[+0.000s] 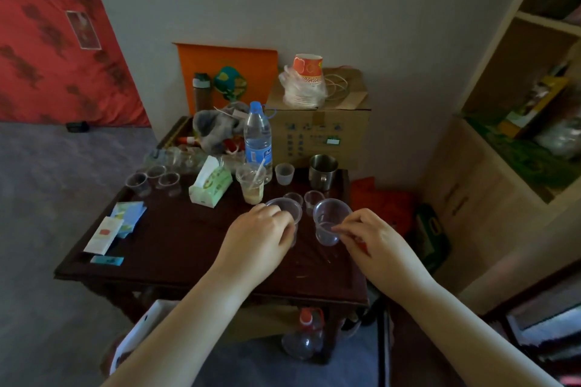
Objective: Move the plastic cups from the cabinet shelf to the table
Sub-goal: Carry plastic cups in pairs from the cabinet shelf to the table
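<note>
Clear, thin plastic was what both hands dealt with over the dark wooden table (176, 248). The left hand (257, 239) had its fingers curled round the wall of a transparent plastic cup (284, 207), and the right hand (374, 239) pinched the lower wall of a second transparent plastic cup (330, 220) between thumb and fingertips; both grips sat low and to the side, probably so that the cups could be stood upright without touching the rims. Whether the bases already rested on the wood could not be told. Just beyond them stood two smaller clear cups (303, 198), close together, which suggested a cluster being built there. Further back were a clear drink cup with a straw and pale dregs (250, 182), a blue-labelled water bottle (257, 141), a steel mug (322, 171) and a green tissue pack (211, 182), with three more clear cups (154, 181) at the far left. The pale wooden cabinet (490, 185) stood to the right, its shelves too cluttered to show any cups left.
</note>
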`<state>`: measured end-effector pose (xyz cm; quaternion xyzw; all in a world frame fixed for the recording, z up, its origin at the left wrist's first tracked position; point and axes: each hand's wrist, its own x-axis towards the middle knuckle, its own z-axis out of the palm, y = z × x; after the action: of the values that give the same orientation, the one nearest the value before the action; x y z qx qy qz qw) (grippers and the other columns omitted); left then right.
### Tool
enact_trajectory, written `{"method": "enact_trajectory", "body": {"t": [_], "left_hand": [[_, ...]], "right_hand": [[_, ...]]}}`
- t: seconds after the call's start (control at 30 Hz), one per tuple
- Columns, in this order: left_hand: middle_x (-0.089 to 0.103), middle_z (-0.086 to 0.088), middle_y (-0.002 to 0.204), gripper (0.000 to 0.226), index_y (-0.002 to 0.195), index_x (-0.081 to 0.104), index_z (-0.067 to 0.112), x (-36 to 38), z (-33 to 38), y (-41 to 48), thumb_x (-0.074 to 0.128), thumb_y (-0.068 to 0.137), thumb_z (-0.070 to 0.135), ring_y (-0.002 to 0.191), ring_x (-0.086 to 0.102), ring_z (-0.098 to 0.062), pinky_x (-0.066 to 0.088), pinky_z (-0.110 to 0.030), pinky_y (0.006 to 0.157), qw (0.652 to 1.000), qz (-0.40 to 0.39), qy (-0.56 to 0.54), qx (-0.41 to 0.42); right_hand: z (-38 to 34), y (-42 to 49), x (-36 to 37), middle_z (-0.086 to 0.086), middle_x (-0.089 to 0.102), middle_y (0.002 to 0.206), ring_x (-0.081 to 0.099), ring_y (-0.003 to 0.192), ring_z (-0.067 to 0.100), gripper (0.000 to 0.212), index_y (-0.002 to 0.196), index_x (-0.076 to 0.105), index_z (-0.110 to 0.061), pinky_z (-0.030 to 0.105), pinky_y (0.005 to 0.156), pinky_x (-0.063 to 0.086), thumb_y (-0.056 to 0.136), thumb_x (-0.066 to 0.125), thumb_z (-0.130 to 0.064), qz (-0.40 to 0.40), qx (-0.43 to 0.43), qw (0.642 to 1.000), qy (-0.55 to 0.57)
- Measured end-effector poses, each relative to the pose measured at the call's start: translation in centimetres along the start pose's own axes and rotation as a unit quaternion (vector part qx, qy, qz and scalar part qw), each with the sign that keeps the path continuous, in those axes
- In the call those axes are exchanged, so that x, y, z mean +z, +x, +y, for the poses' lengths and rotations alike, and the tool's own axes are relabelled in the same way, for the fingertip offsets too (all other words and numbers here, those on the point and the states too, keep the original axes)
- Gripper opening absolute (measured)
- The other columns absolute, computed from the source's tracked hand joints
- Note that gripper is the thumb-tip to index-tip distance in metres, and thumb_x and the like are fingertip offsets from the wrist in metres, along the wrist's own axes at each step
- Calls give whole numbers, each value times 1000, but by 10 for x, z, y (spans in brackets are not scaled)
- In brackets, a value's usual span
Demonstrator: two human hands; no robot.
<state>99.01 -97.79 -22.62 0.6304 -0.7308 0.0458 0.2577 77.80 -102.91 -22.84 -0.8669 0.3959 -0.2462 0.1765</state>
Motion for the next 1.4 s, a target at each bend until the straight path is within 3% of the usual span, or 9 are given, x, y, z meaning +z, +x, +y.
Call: {"method": "enact_trajectory", "body": {"t": [0.4, 0.57, 0.83, 1.03, 1.27, 1.4], "left_hand": [[62, 1, 83, 13, 87, 65, 12, 103, -85, 59, 55, 87, 21, 85, 52, -15, 50, -29, 66, 991, -94, -93, -15], [64, 1, 96, 17, 99, 62, 15, 141, -92, 67, 59, 84, 20, 97, 53, -15, 49, -25, 73, 984, -121, -120, -48], [60, 2, 106, 22, 106, 59, 17, 195, -97, 69, 58, 84, 19, 102, 51, -12, 44, -19, 78, 970, -165, -128, -127], [58, 1, 113, 28, 112, 57, 16, 224, -99, 74, 57, 84, 16, 107, 48, -14, 49, -30, 82, 956, -177, -131, -193], [55, 2, 112, 31, 115, 55, 17, 248, -96, 73, 58, 84, 16, 108, 46, -14, 48, -26, 80, 950, -191, -123, -214], [54, 0, 116, 35, 119, 53, 16, 256, -95, 72, 55, 84, 15, 112, 45, -16, 48, -29, 85, 948, -197, -123, -218]], "right_hand": [[67, 70, 77, -11, 53, 111, 54, 100, 3, 27, 116, 62, -18, 12, 84, 41, 91, 52, -17, -58, 96, 994, 12], [102, 90, 95, -11, 52, 113, 52, 101, 1, 28, 118, 60, -18, 6, 82, 36, 92, 50, -18, -93, 108, 989, 25], [158, 110, 126, -13, 50, 117, 51, 101, -1, 31, 122, 57, -17, 11, 84, 39, 94, 47, -17, -169, 140, 973, 72], [186, 122, 147, -18, 48, 114, 51, 99, -3, 31, 122, 58, -17, 7, 81, 38, 94, 45, -14, -189, 163, 962, 108], [205, 122, 161, -14, 48, 121, 50, 106, 0, 32, 123, 56, -16, 17, 88, 42, 94, 44, -16, -213, 148, 959, 111], [212, 122, 167, -11, 49, 124, 49, 111, 1, 33, 125, 55, -15, 15, 91, 38, 94, 44, -15, -222, 142, 958, 110]]}}
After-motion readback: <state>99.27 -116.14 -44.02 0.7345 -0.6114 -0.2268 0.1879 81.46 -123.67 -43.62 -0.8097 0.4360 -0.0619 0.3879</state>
